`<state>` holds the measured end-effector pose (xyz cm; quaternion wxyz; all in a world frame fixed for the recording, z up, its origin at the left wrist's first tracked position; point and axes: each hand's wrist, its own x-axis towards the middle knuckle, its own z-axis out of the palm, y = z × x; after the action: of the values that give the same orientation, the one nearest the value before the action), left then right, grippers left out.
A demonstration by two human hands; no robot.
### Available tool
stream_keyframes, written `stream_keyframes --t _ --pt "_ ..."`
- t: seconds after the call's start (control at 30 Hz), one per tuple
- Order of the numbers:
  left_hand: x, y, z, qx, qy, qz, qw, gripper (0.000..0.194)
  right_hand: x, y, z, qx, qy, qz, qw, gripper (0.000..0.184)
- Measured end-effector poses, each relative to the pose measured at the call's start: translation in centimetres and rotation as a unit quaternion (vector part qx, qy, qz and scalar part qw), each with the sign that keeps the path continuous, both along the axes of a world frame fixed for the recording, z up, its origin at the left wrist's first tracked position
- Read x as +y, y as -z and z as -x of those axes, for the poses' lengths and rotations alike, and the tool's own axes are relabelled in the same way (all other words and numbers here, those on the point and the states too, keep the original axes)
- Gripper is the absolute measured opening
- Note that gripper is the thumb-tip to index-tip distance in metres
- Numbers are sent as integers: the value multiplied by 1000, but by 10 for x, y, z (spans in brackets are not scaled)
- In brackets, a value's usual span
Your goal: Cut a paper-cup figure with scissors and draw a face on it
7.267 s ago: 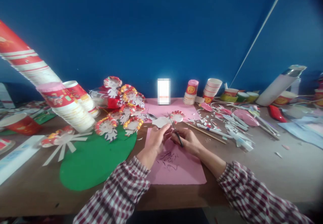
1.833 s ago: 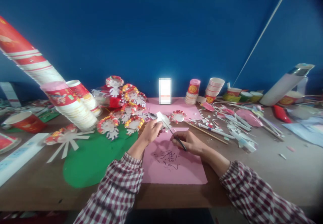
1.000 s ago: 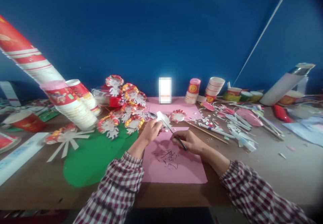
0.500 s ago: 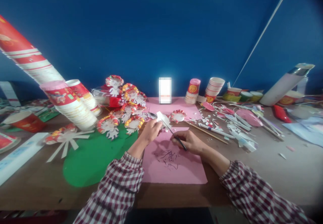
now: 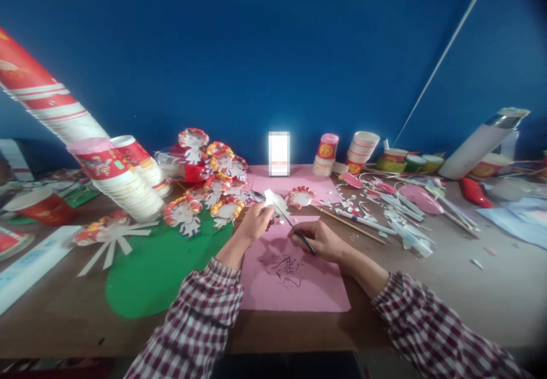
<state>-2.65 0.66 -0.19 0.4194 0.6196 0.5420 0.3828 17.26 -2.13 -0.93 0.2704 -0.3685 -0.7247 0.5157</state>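
Note:
My left hand (image 5: 255,223) is closed, pinching a small white paper piece (image 5: 273,199) between thumb and fingers. In my right hand (image 5: 322,240) is a slim dark pen-like tool (image 5: 304,241). It slants up to the left, its thin tip over or against the white paper; contact cannot be made out. Under both hands lies a pink paper sheet (image 5: 327,288) with dark scribbled strokes. Just beyond the white piece is a round paper ring with a red-and-white frilled rim (image 5: 301,196).
Paper figures with curled red and yellow rims (image 5: 226,211) lie at the left, partly over a green sheet (image 5: 145,276). Stacked paper cups (image 5: 123,188) lean behind them. Paper scraps (image 5: 401,214) and a wooden stick (image 5: 354,224) lie right. A white bottle (image 5: 474,145) leans farther right.
Almost nothing differs. The white paper and my left hand have shifted very slightly left in view; both grips are the same.

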Motion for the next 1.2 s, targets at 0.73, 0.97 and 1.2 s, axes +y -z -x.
stream_keyframes --t 0.73,0.97,1.2 --pt "0 -1 0 -28 1 8 1000 23 1 1 2 -1 8 -11 1000 28" --pt "-2 -4 -2 -50 -14 33 998 21 1 2 2 -3 13 -9 1000 30" --pt "0 -1 -2 -58 8 26 998 18 2 3 1 12 15 17 1000 35"
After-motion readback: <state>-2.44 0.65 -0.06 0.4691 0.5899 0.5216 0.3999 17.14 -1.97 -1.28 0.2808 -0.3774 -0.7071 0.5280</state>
